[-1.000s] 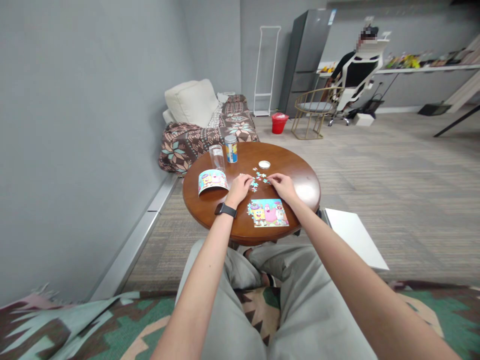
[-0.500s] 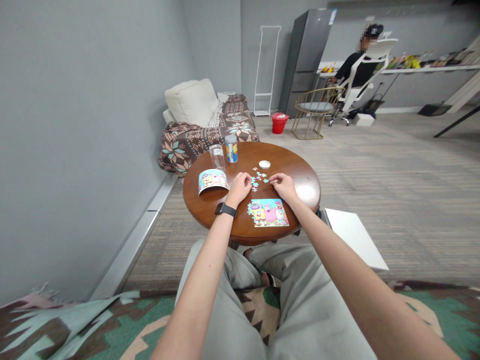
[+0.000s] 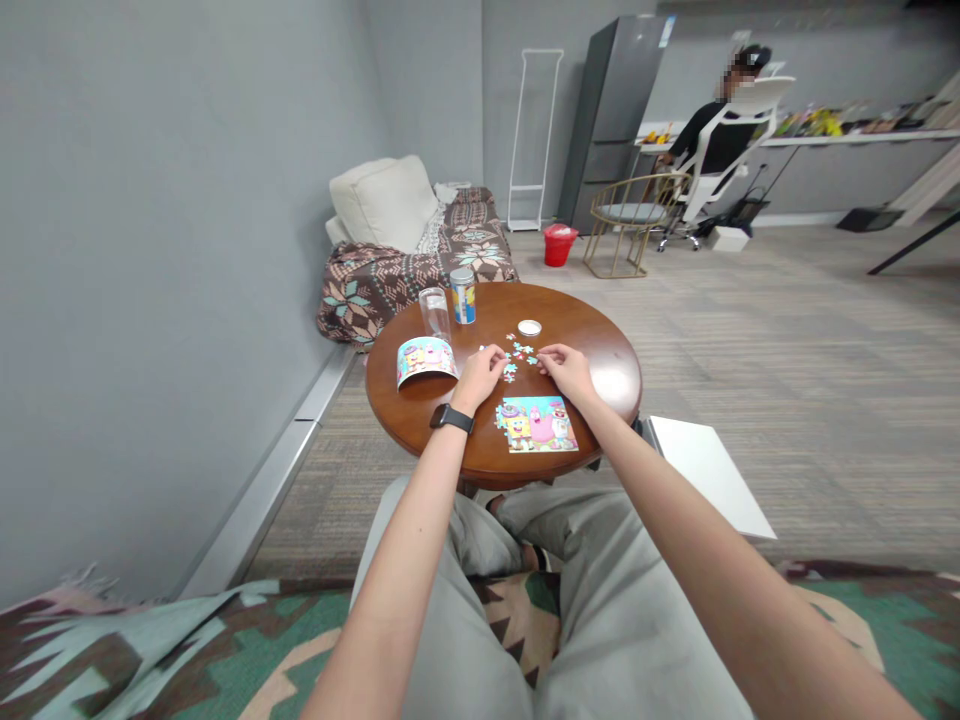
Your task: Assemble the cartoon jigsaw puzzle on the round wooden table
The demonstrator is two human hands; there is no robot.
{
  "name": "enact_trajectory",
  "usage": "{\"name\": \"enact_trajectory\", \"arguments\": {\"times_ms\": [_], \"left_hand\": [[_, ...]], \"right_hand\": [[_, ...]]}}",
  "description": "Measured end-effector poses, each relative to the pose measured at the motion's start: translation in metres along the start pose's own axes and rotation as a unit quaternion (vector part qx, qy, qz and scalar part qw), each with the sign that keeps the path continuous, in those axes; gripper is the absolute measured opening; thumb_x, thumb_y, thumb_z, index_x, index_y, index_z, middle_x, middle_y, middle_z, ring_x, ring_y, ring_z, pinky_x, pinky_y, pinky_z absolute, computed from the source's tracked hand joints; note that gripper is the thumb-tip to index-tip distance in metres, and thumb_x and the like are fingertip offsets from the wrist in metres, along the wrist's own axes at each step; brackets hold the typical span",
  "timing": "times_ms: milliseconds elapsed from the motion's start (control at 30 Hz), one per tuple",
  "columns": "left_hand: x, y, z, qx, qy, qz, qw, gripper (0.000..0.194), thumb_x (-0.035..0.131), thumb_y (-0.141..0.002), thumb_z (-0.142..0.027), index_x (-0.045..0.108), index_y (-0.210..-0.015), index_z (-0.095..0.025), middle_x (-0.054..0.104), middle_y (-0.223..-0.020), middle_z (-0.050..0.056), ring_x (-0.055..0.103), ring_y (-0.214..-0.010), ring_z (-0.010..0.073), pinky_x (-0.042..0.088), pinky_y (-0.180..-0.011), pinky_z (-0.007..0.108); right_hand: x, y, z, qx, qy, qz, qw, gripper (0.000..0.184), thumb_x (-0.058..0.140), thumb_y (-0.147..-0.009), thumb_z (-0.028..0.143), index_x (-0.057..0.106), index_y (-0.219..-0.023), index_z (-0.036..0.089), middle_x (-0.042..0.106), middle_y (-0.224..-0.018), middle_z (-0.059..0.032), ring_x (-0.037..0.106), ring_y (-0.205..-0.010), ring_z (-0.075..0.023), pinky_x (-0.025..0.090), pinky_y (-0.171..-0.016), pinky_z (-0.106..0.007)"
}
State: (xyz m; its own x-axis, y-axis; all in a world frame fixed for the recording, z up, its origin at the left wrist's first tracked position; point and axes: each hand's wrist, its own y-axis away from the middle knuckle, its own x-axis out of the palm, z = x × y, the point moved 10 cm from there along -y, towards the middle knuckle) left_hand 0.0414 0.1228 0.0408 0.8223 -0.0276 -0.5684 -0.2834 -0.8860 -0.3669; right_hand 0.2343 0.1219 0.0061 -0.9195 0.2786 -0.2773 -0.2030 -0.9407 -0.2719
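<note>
Loose jigsaw pieces (image 3: 519, 352) lie in a small scattered group on the round wooden table (image 3: 592, 320). At their left edge my left hand (image 3: 484, 370), a dark watch on its wrist, is closed with fingers curled together; whatever its fingertips hold is too small to make out. On the other side my right hand (image 3: 568, 368) has thumb and fingers drawn together beside a blue piece, and what is between them is unclear. Nearer me lies a joined part of the jigsaw puzzle (image 3: 540, 425) with cartoon figures and an uneven left edge.
A curved picture sheet (image 3: 426, 360) stands left of my left hand. Behind it are a clear glass (image 3: 434, 315), a printed can (image 3: 463, 298) and a round lid (image 3: 529, 327). Beyond the table sits a person (image 3: 705, 130) in a white chair, near a red bin (image 3: 559, 245).
Both hands stay around the loose pieces, with only small finger movements. The seated person has leaned back and to the right in the chair.
</note>
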Motion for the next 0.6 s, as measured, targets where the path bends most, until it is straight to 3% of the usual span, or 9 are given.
{"name": "enact_trajectory", "arguments": {"times_ms": [167,333,600], "left_hand": [[0.0001,0.0002,0.0017,-0.013,-0.007,0.001,1.000,0.005,0.060,-0.089,-0.016,0.063,-0.089,-0.019,0.070,-0.083,0.003,0.066,-0.079,0.0166,0.051,-0.078,0.029],[-0.0015,0.0001,-0.0007,0.003,-0.020,-0.001,1.000,0.012,0.056,-0.088,-0.009,0.064,-0.089,-0.019,0.071,-0.092,0.005,0.066,-0.086,0.0184,0.051,-0.085,0.033],[-0.0027,0.0006,-0.0031,0.028,-0.031,-0.009,0.999,0.022,0.048,-0.086,0.000,0.060,-0.089,-0.019,0.067,-0.099,0.006,0.063,-0.090,0.0179,0.051,-0.088,0.034]], "right_hand": [[0.0002,0.0008,0.0031,-0.003,-0.002,0.001,1.000,0.025,0.059,-0.083,0.027,0.066,-0.105,0.017,0.073,-0.074,-0.0028,0.069,-0.065,-0.0172,0.057,-0.071,-0.032],[0.0005,0.0014,0.0068,-0.015,0.023,0.008,1.000,0.014,0.057,-0.081,0.024,0.069,-0.086,0.019,0.075,-0.081,-0.0048,0.070,-0.071,-0.0180,0.057,-0.074,-0.032],[-0.0035,0.0022,0.0083,-0.020,0.071,-0.008,0.997,0.014,0.060,-0.075,0.022,0.073,-0.081,0.020,0.076,-0.081,-0.0039,0.070,-0.075,-0.0195,0.055,-0.080,-0.033]]}}
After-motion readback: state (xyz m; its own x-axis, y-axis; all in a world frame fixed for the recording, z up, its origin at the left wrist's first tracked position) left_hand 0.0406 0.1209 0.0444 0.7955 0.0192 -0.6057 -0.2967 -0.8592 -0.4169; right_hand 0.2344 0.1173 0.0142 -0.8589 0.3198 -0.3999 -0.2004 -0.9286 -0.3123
